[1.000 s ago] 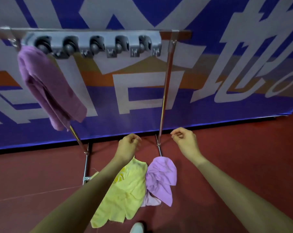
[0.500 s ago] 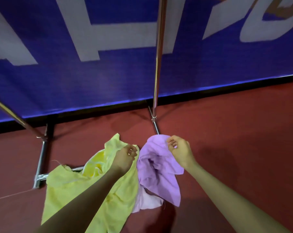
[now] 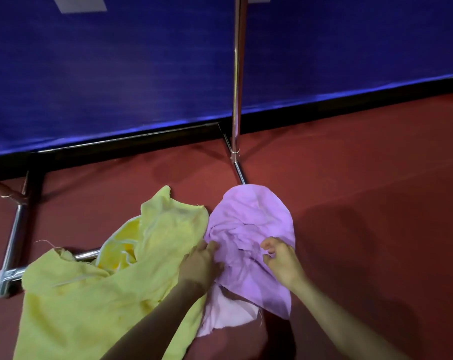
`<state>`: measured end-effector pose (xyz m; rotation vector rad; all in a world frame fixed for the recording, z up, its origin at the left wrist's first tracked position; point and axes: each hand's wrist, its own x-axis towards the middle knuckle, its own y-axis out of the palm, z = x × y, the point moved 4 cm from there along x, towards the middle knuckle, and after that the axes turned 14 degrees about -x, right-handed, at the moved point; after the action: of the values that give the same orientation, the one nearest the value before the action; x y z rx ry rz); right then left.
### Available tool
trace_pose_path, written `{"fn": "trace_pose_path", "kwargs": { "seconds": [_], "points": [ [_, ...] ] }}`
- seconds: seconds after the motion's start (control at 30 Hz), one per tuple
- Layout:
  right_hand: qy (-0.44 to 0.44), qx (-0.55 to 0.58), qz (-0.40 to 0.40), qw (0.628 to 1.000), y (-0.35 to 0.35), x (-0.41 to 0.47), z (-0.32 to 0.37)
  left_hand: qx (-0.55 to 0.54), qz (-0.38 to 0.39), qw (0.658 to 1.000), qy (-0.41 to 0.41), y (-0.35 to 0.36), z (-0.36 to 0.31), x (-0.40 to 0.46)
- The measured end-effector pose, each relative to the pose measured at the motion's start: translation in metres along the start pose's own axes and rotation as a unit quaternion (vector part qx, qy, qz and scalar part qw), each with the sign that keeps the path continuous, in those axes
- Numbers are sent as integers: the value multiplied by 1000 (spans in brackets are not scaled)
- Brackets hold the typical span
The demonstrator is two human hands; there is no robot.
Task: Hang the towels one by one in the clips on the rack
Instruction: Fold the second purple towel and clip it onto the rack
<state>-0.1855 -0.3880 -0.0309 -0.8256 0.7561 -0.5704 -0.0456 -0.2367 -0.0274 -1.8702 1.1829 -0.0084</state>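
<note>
Nearest to the person, two bare forearms reach down and forward to the red floor (image 3: 363, 203), where the towels lie in a heap. The left hand (image 3: 200, 265) rests at the seam between the two cloths, its fingers (image 3: 211, 248) pressed into the left edge of the purple towel (image 3: 248, 219), curled and seemingly pinching a fold, though the grip itself is hidden under the knuckles. The right hand (image 3: 281, 261) sits on the same towel's right side, its fingers (image 3: 268, 246) hooked and half clenched over the bunched cloth; whether they have caught any fabric yet I cannot tell.

So the purple towel lies directly under and between both hands, crumpled into a rounded mound that runs away from the person toward the rack's foot. Both hands are on it, the left seeming the firmer. A paler pink cloth (image 3: 228, 315) peeks out beneath its near edge. The yellow towel (image 3: 95, 302) spreads to the left, under the left forearm, touching the purple one along the seam and draped over a low bar of the rack's base (image 3: 12, 245).

Farther on, the rack's upright pole (image 3: 237, 74) rises just beyond the purple mound, in front of a blue banner (image 3: 116, 74). The clips are out of view above, so I judge the coming lift must go straight up along that pole.
</note>
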Motion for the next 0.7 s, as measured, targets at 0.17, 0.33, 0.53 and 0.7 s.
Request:
{"fn": "trace_pose_path", "kwargs": {
  "seconds": [0.17, 0.33, 0.53, 0.7],
  "points": [
    [18, 3, -1, 1000, 4, 4, -8, 110, -12, 994, -16, 10, -9, 5],
    [40, 16, -19, 999, -9, -3, -9, -100, -64, 992, -37, 0, 0, 9],
    [58, 42, -59, 996, -47, -20, 14, -446, -108, 886, -69, -49, -28, -2],
    [51, 86, -75, 992, -117, -70, 67, -488, -94, 867, -46, -130, -102, -49]
  ]
}}
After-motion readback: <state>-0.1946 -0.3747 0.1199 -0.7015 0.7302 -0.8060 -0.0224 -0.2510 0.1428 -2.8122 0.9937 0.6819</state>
